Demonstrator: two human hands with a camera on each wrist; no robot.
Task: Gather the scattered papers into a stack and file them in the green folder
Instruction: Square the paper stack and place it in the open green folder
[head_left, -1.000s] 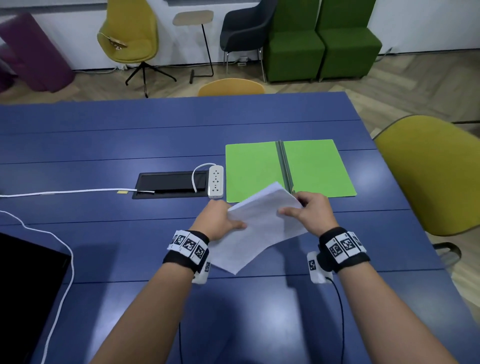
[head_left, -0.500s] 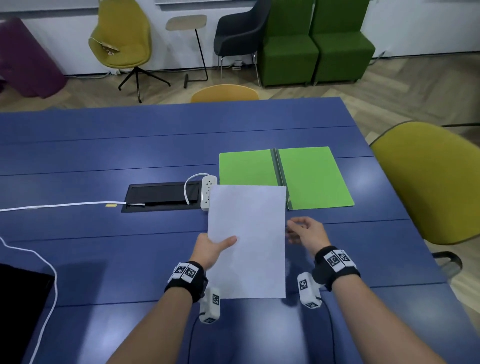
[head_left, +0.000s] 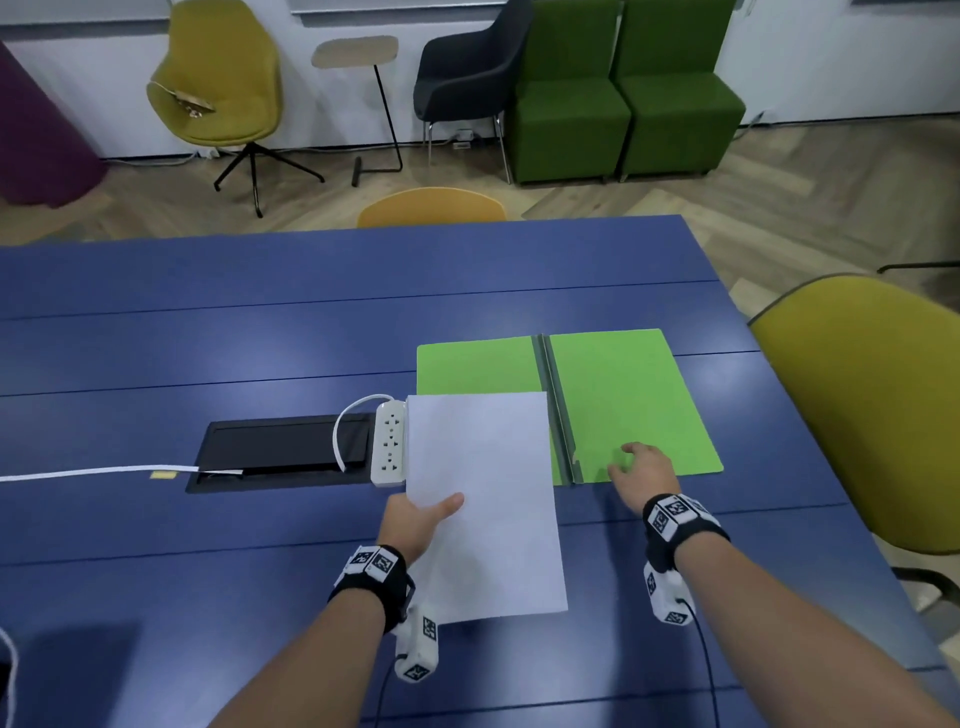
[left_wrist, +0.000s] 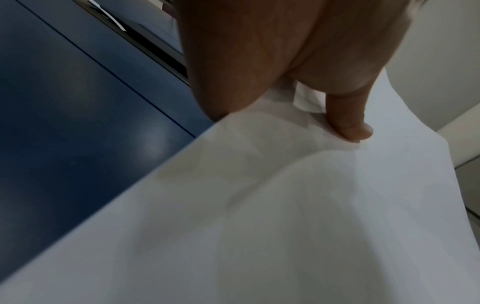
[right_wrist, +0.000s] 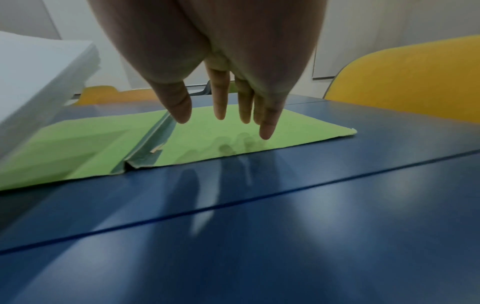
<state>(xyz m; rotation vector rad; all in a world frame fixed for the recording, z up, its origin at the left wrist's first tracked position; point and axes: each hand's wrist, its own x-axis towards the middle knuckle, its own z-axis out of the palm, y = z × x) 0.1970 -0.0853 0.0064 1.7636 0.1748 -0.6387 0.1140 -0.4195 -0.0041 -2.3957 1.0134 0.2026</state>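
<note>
1. Head view: the left hand (head_left: 415, 525) holds a stack of white paper sheets (head_left: 485, 501) by its left edge, thumb on top, above the blue panelled table (head_left: 208, 343). The stack's far part overlaps the left flap of the open bright-green card folder (head_left: 618, 395), which lies flat on the table.
2. Head view: the right hand (head_left: 641, 475) is over the near edge of the folder's right flap, holding nothing. A white power strip (head_left: 389, 449) lies just left of the stack, beside a black cable hatch (head_left: 285, 449).
3. Left wrist view: the thumb presses the top sheet of the stack (left_wrist: 285, 205), which buckles slightly beneath it; the fingers below are hidden.
4. Right wrist view: the right hand's fingers (right_wrist: 221, 98) are straight and slightly spread, apart from the folder (right_wrist: 259, 131), casting shadows on it. The grey spine fold and a small tear at the near edge show only here.
5. Right wrist view: the stack's edge (right_wrist: 52, 78) appears raised above the left flap.
</note>
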